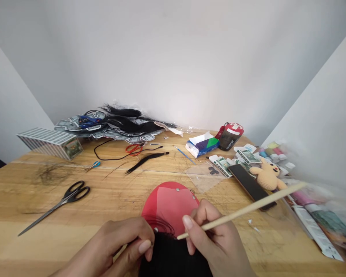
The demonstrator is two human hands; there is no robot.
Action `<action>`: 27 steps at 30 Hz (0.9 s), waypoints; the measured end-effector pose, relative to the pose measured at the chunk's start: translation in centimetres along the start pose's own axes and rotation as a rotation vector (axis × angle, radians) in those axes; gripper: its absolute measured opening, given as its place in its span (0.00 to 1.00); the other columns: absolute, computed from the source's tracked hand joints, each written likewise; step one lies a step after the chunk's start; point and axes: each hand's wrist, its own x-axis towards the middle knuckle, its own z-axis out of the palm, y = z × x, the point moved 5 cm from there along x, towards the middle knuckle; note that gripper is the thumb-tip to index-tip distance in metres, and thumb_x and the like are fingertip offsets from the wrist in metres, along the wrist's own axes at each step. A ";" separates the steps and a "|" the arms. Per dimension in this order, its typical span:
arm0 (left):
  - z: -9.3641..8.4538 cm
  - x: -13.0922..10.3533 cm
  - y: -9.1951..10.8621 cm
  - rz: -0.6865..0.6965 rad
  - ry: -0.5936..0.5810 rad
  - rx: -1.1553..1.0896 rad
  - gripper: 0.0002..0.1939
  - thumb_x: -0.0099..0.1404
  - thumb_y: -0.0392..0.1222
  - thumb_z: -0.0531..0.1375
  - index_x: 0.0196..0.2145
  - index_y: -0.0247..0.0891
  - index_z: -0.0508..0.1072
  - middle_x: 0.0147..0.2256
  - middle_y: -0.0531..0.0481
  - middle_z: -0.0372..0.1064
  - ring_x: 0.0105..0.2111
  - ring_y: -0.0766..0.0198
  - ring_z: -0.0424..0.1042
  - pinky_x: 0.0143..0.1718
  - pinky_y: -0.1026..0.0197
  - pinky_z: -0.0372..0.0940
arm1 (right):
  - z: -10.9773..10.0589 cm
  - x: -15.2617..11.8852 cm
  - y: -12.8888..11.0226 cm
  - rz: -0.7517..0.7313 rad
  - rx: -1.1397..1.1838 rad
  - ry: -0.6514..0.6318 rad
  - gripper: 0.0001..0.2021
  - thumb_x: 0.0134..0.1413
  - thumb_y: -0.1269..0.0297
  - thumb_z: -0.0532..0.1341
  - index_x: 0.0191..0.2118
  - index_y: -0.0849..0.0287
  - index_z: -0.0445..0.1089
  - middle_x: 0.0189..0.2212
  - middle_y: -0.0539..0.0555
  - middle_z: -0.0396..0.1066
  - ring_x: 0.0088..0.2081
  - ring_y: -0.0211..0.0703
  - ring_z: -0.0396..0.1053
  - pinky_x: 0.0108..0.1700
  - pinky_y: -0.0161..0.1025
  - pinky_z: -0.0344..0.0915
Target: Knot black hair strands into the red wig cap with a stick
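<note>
My right hand [219, 240] grips a pale wooden chopstick [248, 207], its narrow tip down at the top edge of a mass of black hair [173, 256]. Behind that hair lies a round red disc [173, 200] with a lighter pink patch and a few small shiny spots near its rim. My left hand [127, 242] is closed, thumb and forefinger pinched at the hair's left side. Thin loose black strands [161, 223] arch from these fingers across the lower part of the disc. The pinched ends are hidden inside the fingers.
Black-handled scissors [75, 192] lie left. Behind are a black hair bundle [147, 159], a red cable [134, 149] and a pile of hair on packaging. To the right are a phone [249, 184], a crocheted toy [266, 175], a tissue pack [202, 144] and paint tubes.
</note>
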 end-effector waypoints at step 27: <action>-3.9 -1.0 -3.8 -0.484 0.333 -0.236 0.21 0.61 0.62 0.61 0.40 0.44 0.79 0.19 0.57 0.64 0.17 0.66 0.60 0.15 0.69 0.58 | -0.3 -0.7 -0.7 -0.169 -0.162 0.313 0.17 0.61 0.64 0.61 0.20 0.55 0.64 0.16 0.44 0.67 0.19 0.34 0.69 0.26 0.29 0.65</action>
